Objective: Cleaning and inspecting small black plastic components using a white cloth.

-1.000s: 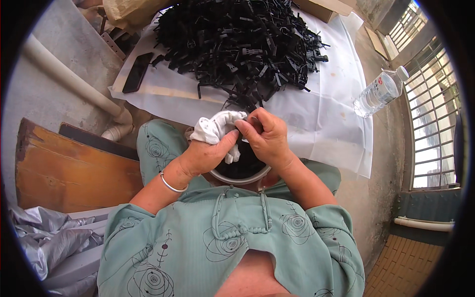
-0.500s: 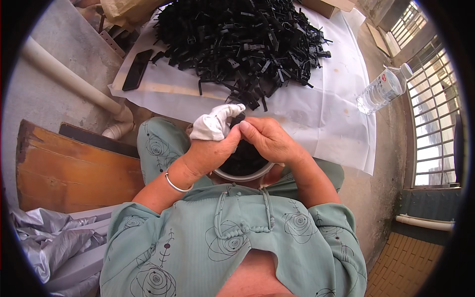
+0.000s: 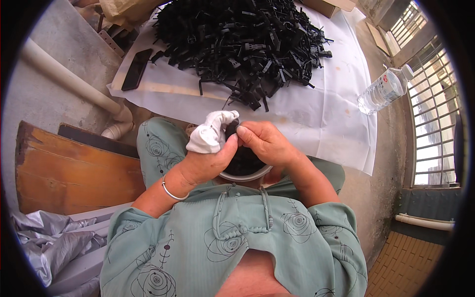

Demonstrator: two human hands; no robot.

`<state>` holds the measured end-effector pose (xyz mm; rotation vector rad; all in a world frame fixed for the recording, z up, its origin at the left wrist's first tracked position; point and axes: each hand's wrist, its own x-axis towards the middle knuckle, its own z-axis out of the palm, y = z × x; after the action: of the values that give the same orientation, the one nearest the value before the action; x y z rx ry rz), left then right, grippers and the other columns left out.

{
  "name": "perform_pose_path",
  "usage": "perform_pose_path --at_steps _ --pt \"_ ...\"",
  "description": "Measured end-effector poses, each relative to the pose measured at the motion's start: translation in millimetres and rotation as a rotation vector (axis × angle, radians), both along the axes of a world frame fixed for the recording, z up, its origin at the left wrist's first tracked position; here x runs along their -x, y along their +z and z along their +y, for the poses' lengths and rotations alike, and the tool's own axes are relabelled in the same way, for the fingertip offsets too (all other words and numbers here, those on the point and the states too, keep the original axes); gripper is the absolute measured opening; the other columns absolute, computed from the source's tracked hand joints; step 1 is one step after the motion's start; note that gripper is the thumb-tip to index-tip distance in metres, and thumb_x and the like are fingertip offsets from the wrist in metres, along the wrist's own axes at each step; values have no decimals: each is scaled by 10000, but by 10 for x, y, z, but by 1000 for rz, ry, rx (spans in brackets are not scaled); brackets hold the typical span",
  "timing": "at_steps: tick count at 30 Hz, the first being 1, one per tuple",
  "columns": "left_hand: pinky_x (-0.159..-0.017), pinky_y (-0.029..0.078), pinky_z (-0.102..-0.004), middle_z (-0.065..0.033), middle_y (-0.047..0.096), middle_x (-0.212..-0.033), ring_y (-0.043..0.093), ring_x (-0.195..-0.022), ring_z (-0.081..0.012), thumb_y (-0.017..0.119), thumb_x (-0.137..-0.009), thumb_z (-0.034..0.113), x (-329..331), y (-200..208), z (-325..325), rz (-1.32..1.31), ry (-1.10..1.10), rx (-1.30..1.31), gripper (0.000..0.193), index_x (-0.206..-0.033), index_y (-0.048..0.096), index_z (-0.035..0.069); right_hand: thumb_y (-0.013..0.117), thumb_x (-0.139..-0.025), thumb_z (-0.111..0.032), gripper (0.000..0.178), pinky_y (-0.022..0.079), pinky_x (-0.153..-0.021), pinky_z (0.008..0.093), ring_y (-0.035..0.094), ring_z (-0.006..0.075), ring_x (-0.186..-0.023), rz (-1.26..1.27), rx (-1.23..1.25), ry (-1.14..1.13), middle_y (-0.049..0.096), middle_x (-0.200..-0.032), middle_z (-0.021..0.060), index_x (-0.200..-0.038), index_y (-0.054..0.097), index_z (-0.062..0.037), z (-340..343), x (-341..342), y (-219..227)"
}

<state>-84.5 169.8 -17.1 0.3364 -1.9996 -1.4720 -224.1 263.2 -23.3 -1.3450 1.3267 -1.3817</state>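
Note:
Over the bucket (image 3: 242, 177) between my knees, my two hands meet at a small black plastic piece (image 3: 231, 128). My left hand (image 3: 210, 162), its fingers covered by a white cloth glove (image 3: 209, 134), is closed round the piece from the left. From the right, the thumb and forefinger of my right hand (image 3: 268, 143) pinch the piece's edge. Its exact shape is mostly hidden by the fingers. Dark pieces (image 3: 246, 162) lie inside the bucket, partly covered by my hands. Just beyond, a large heap of black plastic parts (image 3: 242, 49) rests on the table.
White sheeting (image 3: 336, 109) covers the table. A phone (image 3: 137, 69) lies left of the heap, a clear water bottle (image 3: 386, 89) stands right. Wooden boards (image 3: 74, 168) and silvery sheeting (image 3: 54, 232) are at my left, with a pipe (image 3: 69, 74) behind. A cardboard box (image 3: 324, 7) sits far right.
Both hands have dropped slightly toward me and to the left with the black piece between them. The gloved left hand has turned a little; the heap looks the same.

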Motion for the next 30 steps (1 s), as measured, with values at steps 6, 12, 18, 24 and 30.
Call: perform_pose_path --at_steps 6,12,18,24,30 --pt "-532 372 -170 -31 550 -893 428 -605 -42 480 -926 128 5 186 -183 -52 -126 -504 327 -1218 378 20 643 -794 -113 128 391 -526 275 437 133 -545 442 9 -169 459 -579 61 -865 610 -12 38 102 131" --pt "-529 355 -172 -2 498 -811 403 -594 -29 401 -896 87 2 197 -129 -206 -171 -356 370 -1254 368 2 671 -781 -84 114 381 -519 245 434 89 -555 317 131 -260 496 -610 14 -762 598 2 13 77 128" --pt "-535 347 -177 19 473 -790 382 -615 -24 442 -865 71 43 226 -121 -250 -250 -287 308 -1167 416 20 654 -822 -117 175 377 -525 227 405 60 -577 149 -35 -243 494 -635 -18 -751 545 0 5 63 132" --pt "-500 315 -178 21 450 -761 368 -585 -24 450 -870 88 16 188 -165 -216 -269 -481 306 -1166 401 27 628 -852 -150 189 377 -539 226 394 52 -599 180 -10 -197 470 -621 -22 -768 532 -10 13 20 147" --pt "-480 304 -183 5 454 -775 359 -556 -32 452 -866 99 8 225 -127 -235 -306 -539 311 -1164 400 27 577 -887 -175 189 395 -555 262 423 89 -618 53 -103 -162 496 -648 12 -795 539 -15 7 17 138"
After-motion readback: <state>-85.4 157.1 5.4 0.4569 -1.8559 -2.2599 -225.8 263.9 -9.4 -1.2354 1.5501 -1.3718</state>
